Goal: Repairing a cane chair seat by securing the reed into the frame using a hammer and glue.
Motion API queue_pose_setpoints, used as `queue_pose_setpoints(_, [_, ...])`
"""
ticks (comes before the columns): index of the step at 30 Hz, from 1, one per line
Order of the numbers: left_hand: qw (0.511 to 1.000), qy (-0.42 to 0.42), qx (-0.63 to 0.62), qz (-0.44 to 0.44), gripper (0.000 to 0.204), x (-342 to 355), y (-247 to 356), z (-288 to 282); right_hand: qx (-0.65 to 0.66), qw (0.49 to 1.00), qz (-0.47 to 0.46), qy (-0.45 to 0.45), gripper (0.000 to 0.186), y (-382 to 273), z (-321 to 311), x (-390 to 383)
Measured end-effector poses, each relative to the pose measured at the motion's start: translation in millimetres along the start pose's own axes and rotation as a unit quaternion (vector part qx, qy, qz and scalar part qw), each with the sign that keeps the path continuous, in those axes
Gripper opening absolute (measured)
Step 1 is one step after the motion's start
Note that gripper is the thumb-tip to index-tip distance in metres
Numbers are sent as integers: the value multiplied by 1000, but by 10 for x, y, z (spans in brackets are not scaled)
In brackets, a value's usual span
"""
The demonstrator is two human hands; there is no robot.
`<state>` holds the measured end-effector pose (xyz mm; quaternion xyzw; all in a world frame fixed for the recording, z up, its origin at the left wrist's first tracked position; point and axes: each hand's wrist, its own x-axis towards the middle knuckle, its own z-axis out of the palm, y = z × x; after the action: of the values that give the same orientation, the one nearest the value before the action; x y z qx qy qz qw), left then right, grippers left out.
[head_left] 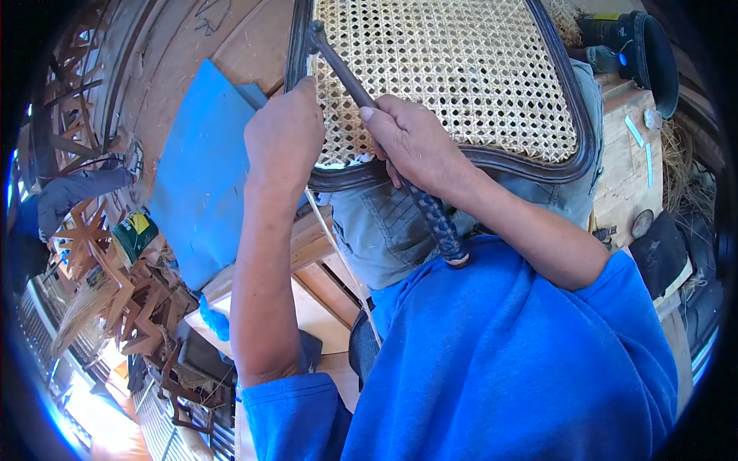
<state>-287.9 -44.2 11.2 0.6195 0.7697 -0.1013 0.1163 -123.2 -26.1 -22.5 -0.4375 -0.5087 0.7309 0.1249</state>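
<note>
A caned panel (pixel 446 69) in a dark carved wooden frame (pixel 588 146) lies across my lap. My right hand (pixel 415 146) grips a hammer (pixel 350 81) partway along its shaft. The hammer's head is over the frame's left side, and its checkered grip points back toward my belly. My left hand (pixel 284 134) is closed in a pinch at the left edge of the caning; what its fingertips hold is hidden. White material (pixel 346 163) shows along the lower left edge of the caning. A thin pale strip (pixel 338 250) hangs below the frame's near left corner.
A blue sheet (pixel 204 177) lies left of the panel. Past it stand a green tin (pixel 137 234) and stacked zigzag wooden pieces (pixel 142 307). At right are a wooden board (pixel 626 173), a round dark lid (pixel 642 223) and a dark bucket (pixel 653 65). Another person's leg (pixel 84 196) shows far left.
</note>
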Motion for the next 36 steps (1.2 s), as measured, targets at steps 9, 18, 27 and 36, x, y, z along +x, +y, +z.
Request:
queue_pose_setpoints(9, [1000,-16,16,-2,18,36,39,-6,-50,998,21,-20,35,17,19,26])
queue_pose_setpoints(18, [1000,3,10,17,16,24,19,-1,13,998,-55,38,34,59,10,0])
queue_pose_setpoints(27, [1000,12,6,22,17,43,18,21,-82,992,-75,51,37,127,34,-5])
queue_pose_setpoints(36, [1000,10,8,20,17,36,27,3,-25,1000,11,12,39,65,-96,69])
